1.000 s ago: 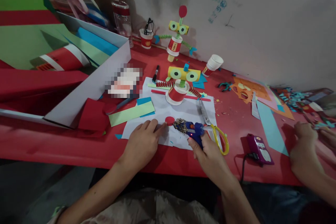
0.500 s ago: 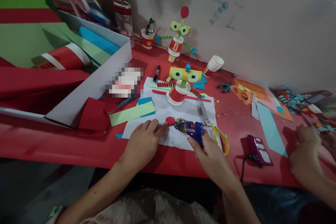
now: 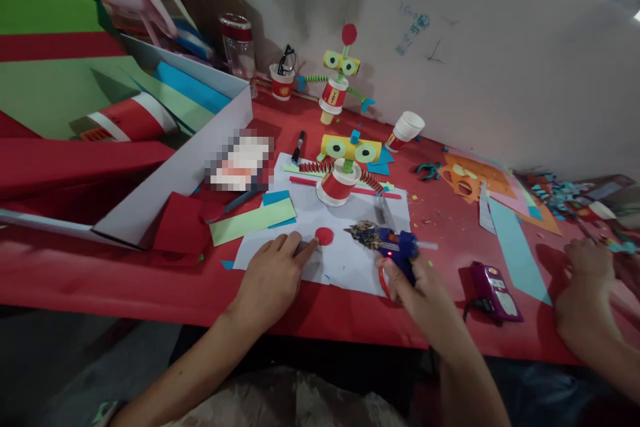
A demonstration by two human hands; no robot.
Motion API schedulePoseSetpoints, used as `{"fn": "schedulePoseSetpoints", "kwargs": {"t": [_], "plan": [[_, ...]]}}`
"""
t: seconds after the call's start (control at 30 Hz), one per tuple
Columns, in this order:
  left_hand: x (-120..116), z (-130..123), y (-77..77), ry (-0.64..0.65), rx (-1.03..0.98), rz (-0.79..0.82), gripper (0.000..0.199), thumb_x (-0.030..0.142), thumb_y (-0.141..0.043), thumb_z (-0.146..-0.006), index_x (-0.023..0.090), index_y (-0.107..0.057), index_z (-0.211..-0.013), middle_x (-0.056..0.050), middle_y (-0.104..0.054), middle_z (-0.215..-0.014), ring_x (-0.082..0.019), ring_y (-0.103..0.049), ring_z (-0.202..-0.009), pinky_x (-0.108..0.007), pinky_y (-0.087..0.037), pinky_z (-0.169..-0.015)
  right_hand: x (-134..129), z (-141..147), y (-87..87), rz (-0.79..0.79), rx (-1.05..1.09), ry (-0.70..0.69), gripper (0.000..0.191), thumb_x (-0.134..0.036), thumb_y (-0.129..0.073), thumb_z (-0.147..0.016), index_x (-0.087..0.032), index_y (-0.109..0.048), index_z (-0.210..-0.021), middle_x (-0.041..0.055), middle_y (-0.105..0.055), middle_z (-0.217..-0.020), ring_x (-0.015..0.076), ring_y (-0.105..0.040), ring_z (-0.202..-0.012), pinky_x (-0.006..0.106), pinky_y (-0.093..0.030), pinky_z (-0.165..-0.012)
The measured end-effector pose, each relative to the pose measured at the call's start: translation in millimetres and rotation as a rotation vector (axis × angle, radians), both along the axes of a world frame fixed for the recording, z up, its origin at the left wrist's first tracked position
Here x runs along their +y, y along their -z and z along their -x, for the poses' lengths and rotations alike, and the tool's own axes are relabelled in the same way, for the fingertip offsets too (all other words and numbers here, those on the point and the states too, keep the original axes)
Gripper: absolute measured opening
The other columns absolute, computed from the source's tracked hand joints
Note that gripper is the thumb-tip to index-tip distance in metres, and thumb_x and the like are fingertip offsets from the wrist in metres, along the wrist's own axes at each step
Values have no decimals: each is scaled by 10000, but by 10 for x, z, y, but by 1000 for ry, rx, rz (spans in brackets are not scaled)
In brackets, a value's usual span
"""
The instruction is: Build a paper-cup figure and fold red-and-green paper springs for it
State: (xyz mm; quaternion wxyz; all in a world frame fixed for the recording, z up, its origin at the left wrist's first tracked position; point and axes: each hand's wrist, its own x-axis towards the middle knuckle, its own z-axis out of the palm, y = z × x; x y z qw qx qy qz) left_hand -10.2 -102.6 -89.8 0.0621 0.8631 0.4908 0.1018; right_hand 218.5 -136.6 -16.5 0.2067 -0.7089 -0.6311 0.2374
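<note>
My left hand (image 3: 273,280) rests at the near edge of the white paper (image 3: 305,273). Its index finger is stretched out, its tip touching the edge of a red paper circle (image 3: 325,235), while the other fingers are bent. My right hand (image 3: 420,287) is closed round a blue hot glue gun (image 3: 397,247) with a lit red light. The gun's nozzle points left, apart from the circle. Scissors (image 3: 385,212) lie partly hidden behind the gun. Beyond them stands a paper-cup figure (image 3: 339,185) with a yellow head and red folded arms.
A second cup figure (image 3: 333,97) stands by the wall, near stacked cups (image 3: 406,130). At left are an open white box (image 3: 175,173) and green paper strip (image 3: 255,220). A purple corded device (image 3: 495,291) lies right, near another person's hand (image 3: 585,273). Pliers (image 3: 428,170) lie further back.
My right hand has drawn the glue gun to the right, away from the red circle. The yellow scissors handle has gone out of sight. My left hand has stayed in place.
</note>
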Motion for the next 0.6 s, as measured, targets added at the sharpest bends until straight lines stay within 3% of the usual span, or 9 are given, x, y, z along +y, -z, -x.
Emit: {"fn": "schedulePoseSetpoints", "kwargs": {"t": [0.17,0.3,0.43,0.6], "plan": [[103,-28,-71,-87,-159,124,404,96,-412,-856,237,-609,-1179,-57,-605,-1005,-198,-606,-850,-308,-487,-678,105,-481,-45,-28,-206,215,425,-535,-453,-845,-179,-585,-1035,54,-649,-728,205,-575,-583,301,-431,-554],[286,-140,-144,-151,-264,144,360,80,-387,-864,211,-635,-1090,-51,-594,-1019,-187,-625,-859,-291,-480,-682,261,-833,72,-80,-406,304,398,-398,-504,-793,-153,-547,-1103,137,-653,-993,281,-621,-861,356,-463,-708],[455,-258,-152,-99,-232,203,365,49,-407,-834,209,-635,-1070,-55,-575,-1022,-184,-625,-848,-279,-465,-670,351,-999,246,-29,-491,310,388,-329,-480,-821,-117,-521,-1142,184,-620,-1055,309,-604,-930,389,-455,-770],[551,-288,-120,-44,-224,251,284,35,-417,-796,204,-622,-898,-45,-566,-965,-183,-607,-802,-278,-436,-636,339,-1036,384,-41,-528,244,429,-344,-497,-847,-95,-501,-1197,197,-586,-1096,317,-584,-978,392,-449,-787]]}}
